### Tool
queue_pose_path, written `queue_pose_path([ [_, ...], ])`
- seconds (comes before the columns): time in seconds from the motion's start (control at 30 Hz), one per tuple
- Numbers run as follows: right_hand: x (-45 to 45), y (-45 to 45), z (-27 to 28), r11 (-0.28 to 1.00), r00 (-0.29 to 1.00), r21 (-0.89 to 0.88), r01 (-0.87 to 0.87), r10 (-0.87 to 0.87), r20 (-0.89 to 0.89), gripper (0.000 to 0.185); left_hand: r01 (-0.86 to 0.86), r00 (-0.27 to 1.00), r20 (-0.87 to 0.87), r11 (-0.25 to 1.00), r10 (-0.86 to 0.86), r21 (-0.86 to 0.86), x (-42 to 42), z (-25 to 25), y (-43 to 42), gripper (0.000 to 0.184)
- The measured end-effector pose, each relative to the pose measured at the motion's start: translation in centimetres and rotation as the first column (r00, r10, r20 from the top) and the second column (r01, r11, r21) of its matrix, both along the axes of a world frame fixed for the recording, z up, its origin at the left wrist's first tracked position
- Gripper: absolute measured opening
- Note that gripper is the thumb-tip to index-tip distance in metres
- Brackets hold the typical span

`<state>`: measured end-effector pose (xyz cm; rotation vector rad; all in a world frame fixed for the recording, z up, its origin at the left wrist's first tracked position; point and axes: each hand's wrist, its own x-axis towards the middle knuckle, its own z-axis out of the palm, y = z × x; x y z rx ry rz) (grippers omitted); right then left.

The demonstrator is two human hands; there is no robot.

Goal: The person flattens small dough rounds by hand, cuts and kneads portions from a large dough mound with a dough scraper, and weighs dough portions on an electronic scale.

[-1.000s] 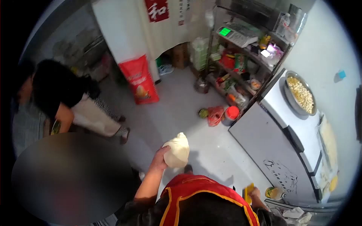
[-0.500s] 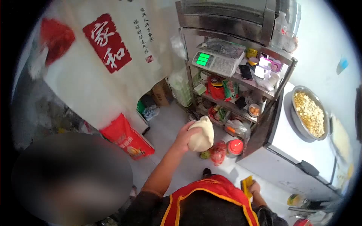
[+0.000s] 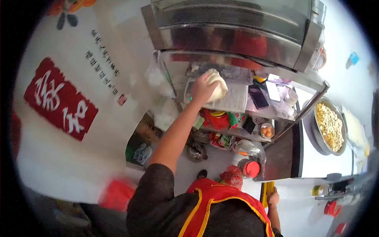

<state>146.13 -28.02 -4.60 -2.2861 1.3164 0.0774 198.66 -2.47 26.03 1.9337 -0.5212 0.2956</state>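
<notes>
My left hand [image 3: 202,89] is closed around a pale lump of dough [image 3: 217,87], held at the digital scale [image 3: 233,100] on the shelf rack. The dough and hand cover part of the scale; whether the dough touches its pan I cannot tell. Down at my right side, my right hand [image 3: 272,197] grips a flat yellow scraper [image 3: 267,191], seen almost edge-on.
A phone [image 3: 258,96] lies beside the scale. Below are a bowl of eggs [image 3: 267,130] and a red-lidded jar [image 3: 251,169]. On the white chest at right stands a metal bowl of chopped yellow-white food [image 3: 329,126]. A printed curtain [image 3: 102,118] hangs at left.
My left hand has carried the dough forward and up to the scale. The view has turned towards the rack, and the blurred person at lower left is out of view.
</notes>
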Motion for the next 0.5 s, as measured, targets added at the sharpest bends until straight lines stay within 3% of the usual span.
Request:
queue_pose_path([
  [0.07, -2.0, 3.5, -0.9, 0.995, 0.996, -0.029, 0.091, -0.091, 0.017, 0.062, 0.061, 0.998, 0.000, 0.998, -0.061, -0.035, 5.5, 0.4, -1.8, 0.059],
  [0.17, -3.8, 8.0, -2.2, 0.961, 0.957, 0.052, 0.271, -0.275, 0.096, 0.061, 0.185, 0.981, 0.042, 0.976, -0.191, 0.118, 11.3, 0.6, -4.2, 0.060],
  [0.2, -3.4, 10.1, -0.5, 0.916, 0.905, 0.187, 0.356, -0.388, 0.177, 0.059, 0.229, 0.970, 0.049, 0.960, -0.240, 0.164, 12.9, 0.4, -4.8, 0.059],
  [0.27, -5.1, 12.3, -3.9, 0.880, 0.847, 0.198, 0.432, -0.471, 0.245, 0.057, 0.307, 0.944, 0.049, 0.921, -0.327, 0.241, 15.5, -0.4, -5.9, 0.058],
  [0.3, -5.3, 13.5, -3.8, 0.880, 0.859, 0.148, 0.451, -0.473, 0.194, 0.056, 0.328, 0.933, 0.055, 0.905, -0.355, 0.272, 16.3, -0.8, -6.4, 0.057],
  [0.33, -5.5, 14.7, -3.6, 0.879, 0.868, 0.099, 0.466, -0.476, 0.142, 0.055, 0.333, 0.927, 0.071, 0.895, -0.369, 0.297, 17.0, -1.2, -6.8, 0.056],
  [0.43, -8.8, 15.3, -9.4, 0.840, 0.807, 0.103, 0.533, -0.541, 0.236, 0.056, 0.246, 0.923, 0.195, 0.899, -0.331, 0.362, 18.5, -2.0, -7.3, 0.054],
  [0.5, -6.5, 16.5, -4.3, 0.835, 0.823, 0.104, 0.541, -0.551, 0.140, 0.058, 0.130, 0.912, 0.313, 0.909, -0.266, 0.397, 19.7, -2.4, -6.4, 0.052],
])
